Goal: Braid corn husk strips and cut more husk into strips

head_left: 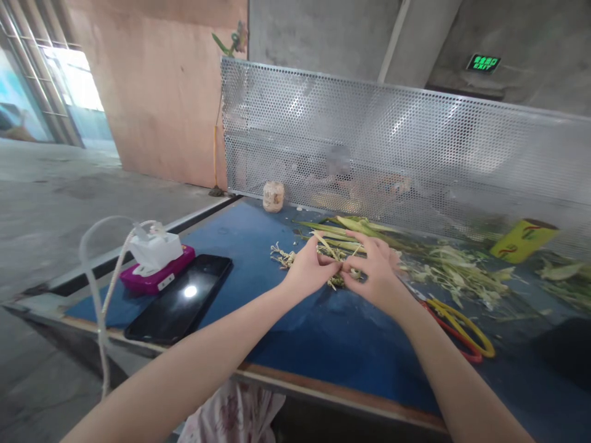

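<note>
Over the blue tabletop (258, 307), my left hand (305, 271) and my right hand (376, 271) meet, thumbs and fingertips closed together. Between them is a braided piece of pale, dried husk strips (336, 282), pinched by both hands. Its knotted end (281, 255) sticks out to the left of my left hand. Loose strips stand up between the fingers. Behind my hands lie long green-yellow husk leaves (364, 226). Scissors (462, 329) with red and yellow handles rest right of my right forearm, their blades partly hidden.
A black phone (180, 301) lies at left beside a magenta power strip (159, 271) with white chargers (154, 247) and cables. A whitish roll (273, 197) stands near the perforated metal screen (392, 141). Shredded husks (462, 271) and a yellow cylinder (524, 240) are at right.
</note>
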`<state>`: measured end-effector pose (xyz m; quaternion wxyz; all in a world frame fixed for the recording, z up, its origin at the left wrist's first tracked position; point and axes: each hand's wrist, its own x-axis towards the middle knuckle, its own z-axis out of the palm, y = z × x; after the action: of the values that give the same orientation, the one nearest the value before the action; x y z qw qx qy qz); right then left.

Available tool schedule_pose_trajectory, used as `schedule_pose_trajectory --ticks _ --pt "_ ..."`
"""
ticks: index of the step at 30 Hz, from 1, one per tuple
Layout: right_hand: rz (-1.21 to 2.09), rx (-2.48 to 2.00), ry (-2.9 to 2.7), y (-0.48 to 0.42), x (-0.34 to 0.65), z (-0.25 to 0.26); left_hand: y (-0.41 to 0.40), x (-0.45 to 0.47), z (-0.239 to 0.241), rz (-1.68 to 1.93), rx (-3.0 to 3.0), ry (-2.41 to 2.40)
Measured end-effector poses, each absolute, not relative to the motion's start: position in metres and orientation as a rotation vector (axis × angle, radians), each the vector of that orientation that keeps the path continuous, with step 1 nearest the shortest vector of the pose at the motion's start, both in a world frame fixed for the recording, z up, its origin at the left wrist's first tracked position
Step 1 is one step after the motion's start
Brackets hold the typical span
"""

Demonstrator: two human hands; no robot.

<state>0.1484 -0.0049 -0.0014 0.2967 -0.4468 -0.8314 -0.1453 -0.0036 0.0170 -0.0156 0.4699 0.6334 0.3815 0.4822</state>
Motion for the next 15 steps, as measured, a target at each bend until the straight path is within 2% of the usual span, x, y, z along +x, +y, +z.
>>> schedule_pose_trajectory --ticks 4,15 --pt "-0.504 -1.148 -2.238 -0.0053 0.1480 -0.0030 0.0178 -0.0026 -0.0164 1.187 1.541 0.908" --pt "-0.537 -1.143 -2.182 -0.0064 0.1491 -0.0013 0.0166 -0.0023 -0.0143 1.168 1.540 0.885"
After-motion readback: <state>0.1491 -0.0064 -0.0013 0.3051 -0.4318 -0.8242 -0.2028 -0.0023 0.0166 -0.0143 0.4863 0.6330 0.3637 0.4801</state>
